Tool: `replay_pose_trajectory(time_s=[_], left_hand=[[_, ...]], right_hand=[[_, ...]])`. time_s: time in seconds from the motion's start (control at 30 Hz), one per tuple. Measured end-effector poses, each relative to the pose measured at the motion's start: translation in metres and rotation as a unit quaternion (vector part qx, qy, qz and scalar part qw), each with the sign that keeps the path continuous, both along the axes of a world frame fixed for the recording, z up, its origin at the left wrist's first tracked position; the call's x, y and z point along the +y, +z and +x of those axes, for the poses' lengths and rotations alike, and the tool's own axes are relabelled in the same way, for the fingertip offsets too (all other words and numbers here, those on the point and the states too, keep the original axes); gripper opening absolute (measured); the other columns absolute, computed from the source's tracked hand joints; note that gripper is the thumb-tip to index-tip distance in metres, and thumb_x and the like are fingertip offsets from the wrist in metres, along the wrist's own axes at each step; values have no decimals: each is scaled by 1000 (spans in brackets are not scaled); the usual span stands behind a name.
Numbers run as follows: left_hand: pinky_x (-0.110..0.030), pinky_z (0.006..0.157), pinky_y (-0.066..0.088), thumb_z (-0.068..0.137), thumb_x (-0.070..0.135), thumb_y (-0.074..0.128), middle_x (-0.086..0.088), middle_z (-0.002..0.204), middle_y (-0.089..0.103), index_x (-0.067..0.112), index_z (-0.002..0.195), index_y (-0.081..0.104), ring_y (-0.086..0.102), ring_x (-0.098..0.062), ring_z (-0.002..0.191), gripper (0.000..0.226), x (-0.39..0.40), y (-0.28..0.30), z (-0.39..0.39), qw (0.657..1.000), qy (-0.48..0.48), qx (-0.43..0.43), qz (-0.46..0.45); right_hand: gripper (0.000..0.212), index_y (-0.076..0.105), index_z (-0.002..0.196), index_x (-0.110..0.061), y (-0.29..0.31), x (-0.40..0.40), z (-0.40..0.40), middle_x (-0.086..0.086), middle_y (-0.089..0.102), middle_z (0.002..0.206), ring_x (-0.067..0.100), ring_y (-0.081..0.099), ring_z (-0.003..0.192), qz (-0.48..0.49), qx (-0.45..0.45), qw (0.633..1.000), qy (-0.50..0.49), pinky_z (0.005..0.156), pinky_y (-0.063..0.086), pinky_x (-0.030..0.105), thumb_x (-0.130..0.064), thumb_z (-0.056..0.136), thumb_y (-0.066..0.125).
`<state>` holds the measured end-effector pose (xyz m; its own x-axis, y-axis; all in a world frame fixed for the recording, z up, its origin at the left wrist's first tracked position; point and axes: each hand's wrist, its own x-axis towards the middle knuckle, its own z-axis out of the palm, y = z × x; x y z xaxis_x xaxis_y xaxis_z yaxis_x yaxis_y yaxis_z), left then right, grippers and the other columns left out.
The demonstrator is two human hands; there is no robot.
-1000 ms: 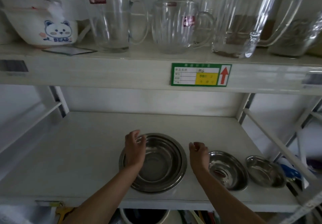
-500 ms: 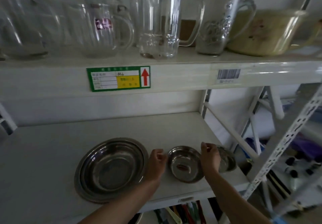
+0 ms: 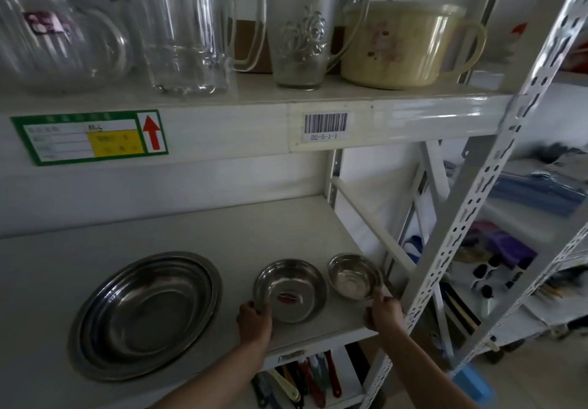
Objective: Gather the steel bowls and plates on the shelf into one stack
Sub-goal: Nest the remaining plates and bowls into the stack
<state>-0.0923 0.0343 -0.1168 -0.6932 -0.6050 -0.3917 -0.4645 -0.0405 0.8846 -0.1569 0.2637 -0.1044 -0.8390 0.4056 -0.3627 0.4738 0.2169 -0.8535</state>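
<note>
On the white shelf (image 3: 222, 237) a stack of large steel plates and bowls (image 3: 146, 313) lies at the left. A medium steel bowl (image 3: 291, 287) with a red sticker inside sits to its right. My left hand (image 3: 254, 321) grips that bowl's near-left rim. A small steel bowl (image 3: 354, 276) stands at the shelf's right end. My right hand (image 3: 383, 313) touches its near rim with the fingertips; whether it grips is unclear.
Glass jugs (image 3: 187, 27) and a cream lidded pot (image 3: 404, 42) fill the upper shelf, whose edge carries a green label (image 3: 89, 136). A perforated white upright (image 3: 461, 233) stands right beside my right hand. Utensils (image 3: 302, 380) lie on the shelf below.
My view has swung right. My left hand left the large stack and now holds the medium bowl's rim. My right hand moved from the medium bowl to the small bowl.
</note>
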Motion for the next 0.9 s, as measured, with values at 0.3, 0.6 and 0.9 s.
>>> replay_pose_trajectory(time_s=[0.3,0.6,0.9], left_hand=[[-34,60,51,93,33,55,-21,103,64,-3,108,53,64,-32,76,39,12,7,4,1000,3,13,-19],[-37,69,60,94,31,54,-18,103,64,2,107,55,67,-32,91,32,12,9,9,997,15,54,59],[-41,68,60,94,22,54,-24,103,63,-4,107,56,66,-32,82,30,-14,30,-3,992,42,95,68]], right_hand=[[34,58,103,-2,6,1,-13,16,66,82,32,66,82,-29,-29,997,67,82,57,44,-35,97,50],[28,59,114,-4,0,0,-12,17,66,92,34,67,85,-87,-17,996,30,82,58,50,-25,96,52],[15,57,103,-9,26,-23,-15,17,68,89,31,71,79,-139,26,989,33,80,60,46,-23,97,54]])
